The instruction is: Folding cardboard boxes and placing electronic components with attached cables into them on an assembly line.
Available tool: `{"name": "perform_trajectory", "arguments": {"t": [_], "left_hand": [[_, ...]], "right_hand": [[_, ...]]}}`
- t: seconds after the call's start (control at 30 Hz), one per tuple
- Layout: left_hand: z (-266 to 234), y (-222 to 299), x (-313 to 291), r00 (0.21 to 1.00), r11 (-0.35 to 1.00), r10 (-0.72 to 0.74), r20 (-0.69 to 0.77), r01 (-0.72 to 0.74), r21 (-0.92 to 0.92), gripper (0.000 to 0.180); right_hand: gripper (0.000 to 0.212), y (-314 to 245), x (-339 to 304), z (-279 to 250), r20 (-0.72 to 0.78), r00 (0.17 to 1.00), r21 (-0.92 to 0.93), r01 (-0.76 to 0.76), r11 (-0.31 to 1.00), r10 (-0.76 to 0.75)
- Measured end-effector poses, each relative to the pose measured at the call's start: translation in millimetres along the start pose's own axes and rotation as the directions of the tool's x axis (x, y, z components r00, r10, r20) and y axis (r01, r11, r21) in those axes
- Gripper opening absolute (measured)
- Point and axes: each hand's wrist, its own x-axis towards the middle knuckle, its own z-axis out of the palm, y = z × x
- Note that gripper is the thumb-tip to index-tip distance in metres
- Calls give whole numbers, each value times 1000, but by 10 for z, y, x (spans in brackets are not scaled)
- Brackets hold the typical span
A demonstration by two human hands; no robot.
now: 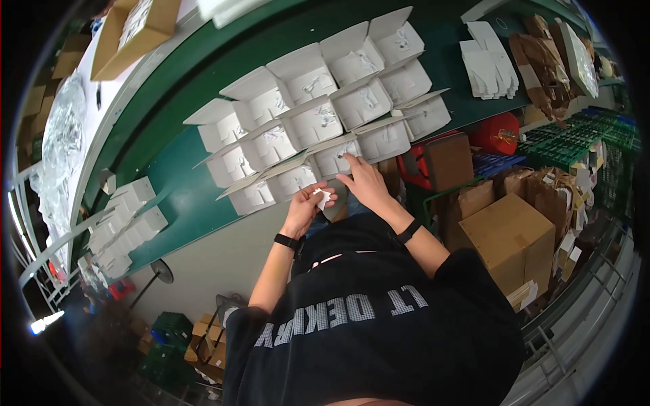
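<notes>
My left hand [306, 207] is closed around small white pieces [323, 198], just in front of the nearest row of boxes; their exact kind is too small to make out. My right hand [367, 184] reaches over the near edge of an open white carton [323, 164], index finger and thumb apart, the fingertip beside small pieces inside it. Several such open white cartons [308, 82] stand close together in three slanting rows, lids raised. Small white and grey pieces [311, 86] lie on their floors.
A green tabletop [177, 196] carries the cartons. Folded white cartons lie stacked at the left [128, 220] and far right [489, 61], beside crumpled brown paper [542, 68]. A large cardboard box [508, 233], green crates [575, 139] and a red container [497, 132] are to the right.
</notes>
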Motion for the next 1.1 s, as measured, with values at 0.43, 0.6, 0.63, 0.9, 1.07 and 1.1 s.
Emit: {"name": "perform_trajectory", "arguments": {"t": [0.43,0.6,0.63,0.9,1.07,1.1], "left_hand": [[919,128,403,982,995,-96,165,88,51,25],[1030,131,520,980,964,-102,170,56,259,21],[984,111,571,969,941,-132,207,58,333,22],[1093,366,610,929,951,-234,288,157,267,24],[1045,935,-45,928,978,-197,315,209,-6,19],[1015,1250,-134,950,991,-124,286,136,-21,19]], "right_hand": [[23,494,-26,-799,-227,956,186,-147,971,188],[18,342,-238,-877,-350,925,-84,127,988,-149],[18,250,-262,-910,-232,973,105,34,994,-8],[18,536,-49,-1150,13,969,550,-213,808,247],[46,820,160,-1692,-388,911,-293,-262,919,137],[58,900,74,-1807,-440,897,-315,-192,929,36]]}}
